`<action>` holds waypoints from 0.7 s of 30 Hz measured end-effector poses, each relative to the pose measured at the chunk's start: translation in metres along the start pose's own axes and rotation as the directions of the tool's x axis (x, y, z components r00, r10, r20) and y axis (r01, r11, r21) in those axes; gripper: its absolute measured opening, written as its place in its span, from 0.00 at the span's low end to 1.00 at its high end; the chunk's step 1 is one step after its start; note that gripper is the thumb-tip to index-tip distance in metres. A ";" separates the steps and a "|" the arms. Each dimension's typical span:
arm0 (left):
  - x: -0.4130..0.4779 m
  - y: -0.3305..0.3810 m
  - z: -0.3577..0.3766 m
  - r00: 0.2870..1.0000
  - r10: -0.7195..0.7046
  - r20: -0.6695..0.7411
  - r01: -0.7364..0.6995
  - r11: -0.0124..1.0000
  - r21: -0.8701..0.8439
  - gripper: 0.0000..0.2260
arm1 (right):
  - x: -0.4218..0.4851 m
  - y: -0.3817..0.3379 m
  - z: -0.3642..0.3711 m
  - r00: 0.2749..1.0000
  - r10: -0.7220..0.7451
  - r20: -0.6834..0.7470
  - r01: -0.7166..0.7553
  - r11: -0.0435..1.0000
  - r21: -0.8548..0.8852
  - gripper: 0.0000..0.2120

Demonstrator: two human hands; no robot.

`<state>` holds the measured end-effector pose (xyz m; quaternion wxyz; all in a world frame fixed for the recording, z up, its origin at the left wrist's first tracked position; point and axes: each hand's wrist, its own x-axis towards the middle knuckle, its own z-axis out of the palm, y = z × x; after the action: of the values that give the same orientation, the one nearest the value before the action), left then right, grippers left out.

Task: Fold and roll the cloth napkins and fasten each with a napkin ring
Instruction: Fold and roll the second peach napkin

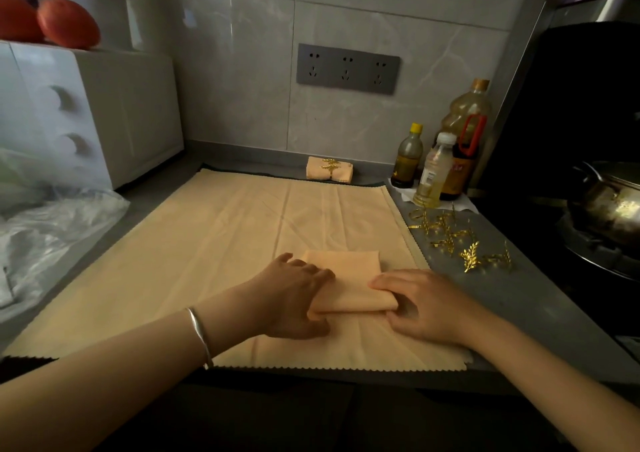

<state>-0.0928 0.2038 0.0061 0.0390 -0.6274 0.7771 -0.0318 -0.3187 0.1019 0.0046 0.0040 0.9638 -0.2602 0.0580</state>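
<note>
A peach cloth napkin point(349, 278), folded into a narrow strip, lies on top of larger spread-out peach napkins point(214, 243). Its near end is rolled up. My left hand point(294, 295) grips the roll's left end with curled fingers. My right hand point(415, 302) holds the right end, thumb tucked under the roll. A finished rolled napkin point(329, 170) with a gold leaf ring around it rests at the back by the wall. Several loose gold leaf napkin rings point(460, 240) lie on the grey counter to the right.
Three bottles point(436, 171) stand at the back right beside a stove with a metal pot point(613, 205). A white drawer unit point(69, 115) and crumpled clear plastic point(52, 229) fill the left side. The counter's front edge point(311, 377) runs just below the cloths.
</note>
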 end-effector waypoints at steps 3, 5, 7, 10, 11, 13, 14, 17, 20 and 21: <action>-0.001 -0.004 0.004 0.999 0.003 -0.046 -0.002 1.000 0.020 0.25 | 0.004 0.005 0.009 0.994 0.015 -0.109 -0.008 0.998 0.062 0.20; -0.002 -0.009 0.009 0.993 0.024 -0.114 -0.021 1.000 0.023 0.21 | 0.007 0.009 0.015 0.986 0.023 -0.168 -0.001 0.992 0.129 0.16; -0.003 -0.013 0.015 0.964 0.024 -0.265 -0.045 0.996 -0.073 0.17 | 0.010 0.010 0.020 0.976 0.048 -0.212 0.000 0.975 0.222 0.13; -0.004 -0.018 0.025 0.896 -0.102 -0.433 -0.033 0.955 -0.295 0.12 | 0.015 0.006 0.019 0.956 0.205 -0.209 -0.089 0.884 0.459 0.09; -0.002 -0.020 0.028 0.880 -0.180 -0.440 0.008 0.931 -0.366 0.11 | 0.017 0.004 0.018 0.945 0.264 -0.191 -0.127 0.838 0.531 0.08; 0.005 -0.022 0.030 0.853 -0.326 -0.408 0.091 0.862 -0.498 0.11 | 0.022 0.003 0.019 0.913 0.371 -0.169 -0.195 0.762 0.618 0.07; 0.010 -0.024 0.030 0.842 -0.371 -0.391 0.110 0.828 -0.550 0.11 | 0.024 0.002 0.020 0.896 0.409 -0.174 -0.211 0.736 0.643 0.07; 0.020 -0.025 0.026 0.831 -0.457 -0.319 0.155 0.739 -0.656 0.17 | 0.031 0.001 0.021 0.855 0.496 -0.152 -0.244 0.642 0.727 0.05; 0.028 -0.027 0.026 0.820 -0.522 -0.235 0.221 0.667 -0.711 0.15 | 0.040 0.002 0.022 0.825 0.563 -0.053 -0.300 0.516 0.803 0.10; 0.031 -0.028 0.026 0.811 -0.545 -0.211 0.249 0.649 -0.719 0.14 | 0.043 0.003 0.023 0.815 0.578 -0.039 -0.307 0.488 0.817 0.11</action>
<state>-0.0698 0.1682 -0.0181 -0.3573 -0.7361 0.5650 0.1066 -0.2808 0.0764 -0.0137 -0.3892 0.7423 -0.4463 0.3136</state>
